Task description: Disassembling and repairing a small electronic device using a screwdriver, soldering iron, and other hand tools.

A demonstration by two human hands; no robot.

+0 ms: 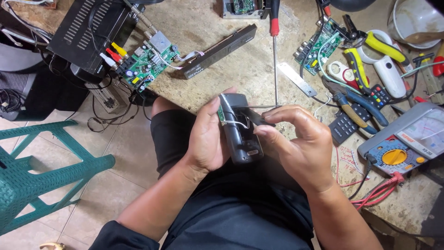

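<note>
Your left hand (pixel 208 139) holds the black remote (pixel 239 129) over your lap, just in front of the desk (pixel 222 69), with its fingers wrapped tight around the side. The remote looks partly open at the top, where a green board and white wires show, so opening it seems begun but not finished. Your right hand (pixel 300 143) curls over it, fingers pinching a thin black tool (pixel 259 118) against the remote.

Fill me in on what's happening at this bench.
A person sits at a cluttered workbench. Their left hand grips a small black device with white wires exposed; the right hand pinches a thin tool at its top. Circuit boards, pliers, a red-handled screwdriver and a multimeter lie around.
</note>
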